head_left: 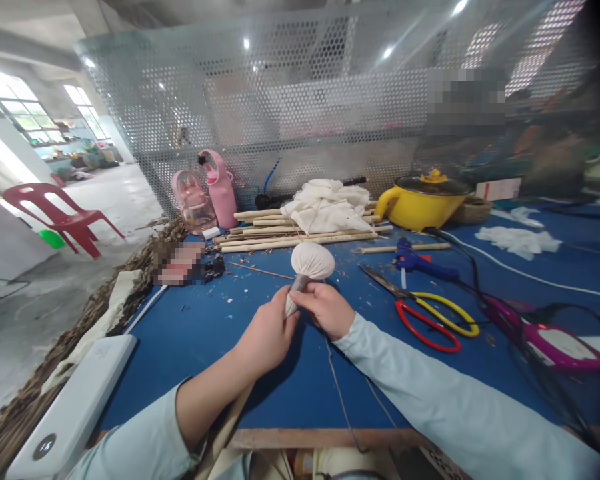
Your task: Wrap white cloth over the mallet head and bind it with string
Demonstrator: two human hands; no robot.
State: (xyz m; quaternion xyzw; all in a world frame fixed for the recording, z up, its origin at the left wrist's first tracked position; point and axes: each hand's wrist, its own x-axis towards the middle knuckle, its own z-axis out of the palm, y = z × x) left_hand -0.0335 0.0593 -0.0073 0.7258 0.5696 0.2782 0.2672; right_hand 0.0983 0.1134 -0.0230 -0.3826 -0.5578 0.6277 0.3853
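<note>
A stick [233, 415] with a round, white cloth-covered head [313, 260] slants up from the table's front edge, like a padded mallet. My left hand [267, 333] is wrapped round it just below the head. At the neck, where a grey binding [299, 285] circles the cloth, my right hand [327, 308] pinches with thumb and fingers. From under the right hand a thin grey string [336, 380] hangs down past the table's edge. Scissors [423, 313] with red and yellow handles lie open to the right of my hands.
Behind my hands lie several wooden sticks [300, 241] under crumpled white cloth [327, 203]. A yellow pot [423, 205], a blue glue gun [423, 263] and a purple device [563, 345] with cables are at right. Pink bottles [223, 197], a phone [181, 262] and a white power bank [80, 400] stand left.
</note>
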